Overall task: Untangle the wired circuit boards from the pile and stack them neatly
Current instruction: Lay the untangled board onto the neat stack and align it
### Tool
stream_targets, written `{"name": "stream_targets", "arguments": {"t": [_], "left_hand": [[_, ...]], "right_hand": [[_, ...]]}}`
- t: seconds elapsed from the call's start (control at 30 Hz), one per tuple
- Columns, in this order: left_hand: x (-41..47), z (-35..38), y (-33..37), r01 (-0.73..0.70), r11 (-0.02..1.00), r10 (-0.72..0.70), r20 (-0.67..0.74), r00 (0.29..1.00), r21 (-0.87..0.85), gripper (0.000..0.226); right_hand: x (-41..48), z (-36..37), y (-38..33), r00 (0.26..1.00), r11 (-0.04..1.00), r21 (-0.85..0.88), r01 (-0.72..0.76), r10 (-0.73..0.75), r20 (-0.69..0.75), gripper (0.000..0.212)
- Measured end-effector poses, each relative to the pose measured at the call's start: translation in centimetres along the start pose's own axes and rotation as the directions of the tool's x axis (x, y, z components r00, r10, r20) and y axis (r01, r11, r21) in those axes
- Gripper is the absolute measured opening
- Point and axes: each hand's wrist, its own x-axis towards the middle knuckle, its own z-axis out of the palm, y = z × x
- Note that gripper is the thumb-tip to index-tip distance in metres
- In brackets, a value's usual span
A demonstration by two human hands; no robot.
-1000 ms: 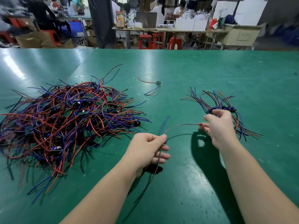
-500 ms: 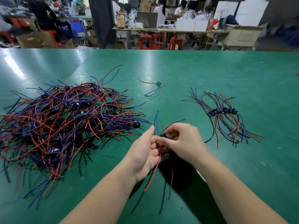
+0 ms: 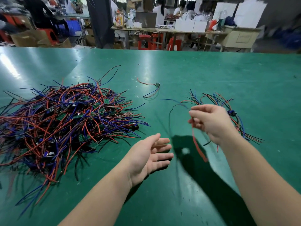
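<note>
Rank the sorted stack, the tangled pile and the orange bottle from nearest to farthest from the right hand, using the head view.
Measured from the right hand, which pinches loose wires:
1. Sorted stack, just beyond the hand, on the right.
2. Tangled pile, well over to the left.
3. Orange bottle, far behind in the background.

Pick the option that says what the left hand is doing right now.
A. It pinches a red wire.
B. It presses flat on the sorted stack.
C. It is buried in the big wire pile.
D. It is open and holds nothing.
D: the left hand has straight, spread fingers and a bare palm, apart from the pile, while only the right hand pinches a red wire.
</note>
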Motion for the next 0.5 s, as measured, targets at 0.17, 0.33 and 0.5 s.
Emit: {"name": "stream_targets", "arguments": {"t": [0.17,0.33,0.5], "left_hand": [[0.2,-0.1,-0.2,-0.011,0.999,0.011,0.0,1.0,0.045,0.028],[0.2,-0.1,-0.1,-0.025,0.997,0.025,0.006,1.0,0.078,0.026],[0.2,-0.1,-0.1,-0.037,0.993,0.036,0.014,0.999,0.11,0.025]], "right_hand": [[4.5,-4.1,-2.7,0.944,0.973,-0.11,0.204,-0.225,-0.242,0.014],[8.6,-8.9,-3.1,0.648,0.798,-0.436,0.416,-0.597,-0.473,0.02],[11.7,-13.4,0.9,0.759,0.78,-0.621,0.073,-0.447,-0.472,0.019]]}}
